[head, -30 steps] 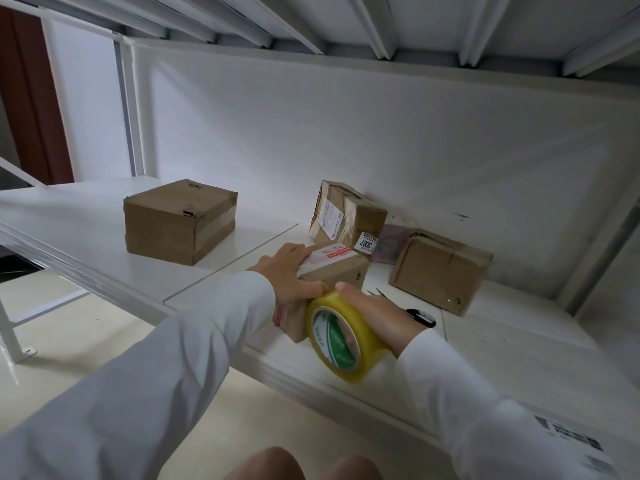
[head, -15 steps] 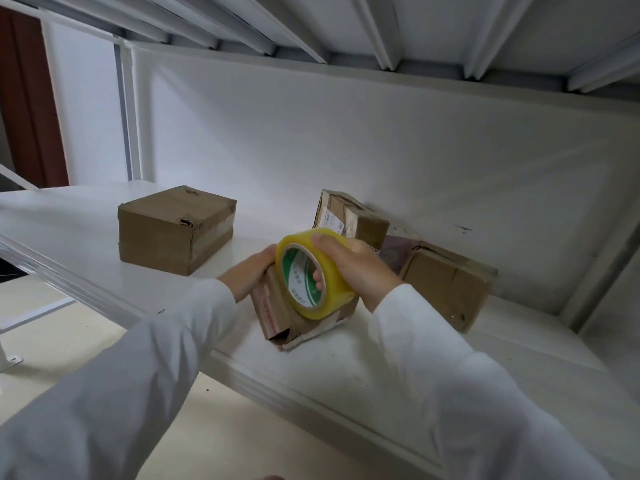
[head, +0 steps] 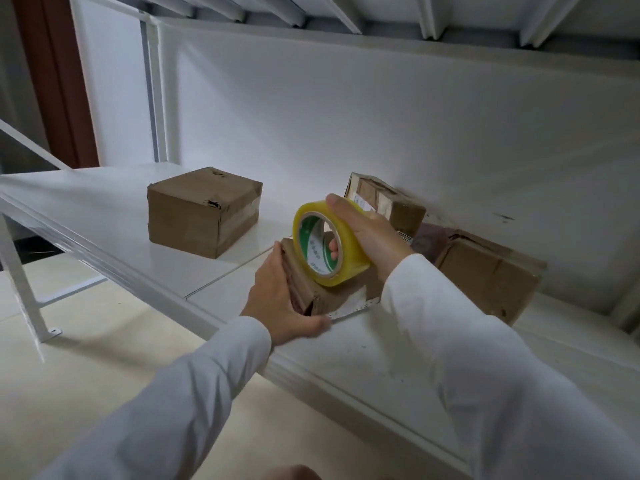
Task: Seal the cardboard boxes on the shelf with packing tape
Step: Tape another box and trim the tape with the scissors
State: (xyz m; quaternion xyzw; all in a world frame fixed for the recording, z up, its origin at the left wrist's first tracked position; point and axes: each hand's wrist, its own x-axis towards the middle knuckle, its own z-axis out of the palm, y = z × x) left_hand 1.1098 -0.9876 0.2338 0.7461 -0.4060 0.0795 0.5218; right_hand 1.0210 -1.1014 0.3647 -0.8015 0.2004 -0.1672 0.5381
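While my left hand [head: 282,299] grips the small brown cardboard box [head: 332,289] near the white shelf's [head: 145,271] front edge, my right hand [head: 367,230] clasps the yellow tape roll [head: 327,244] upon it; I should press firmly, pulling straight.

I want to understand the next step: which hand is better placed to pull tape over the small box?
The right hand, probably. It already grips the tape roll directly over the small box, while the left hand holds that box at its side.
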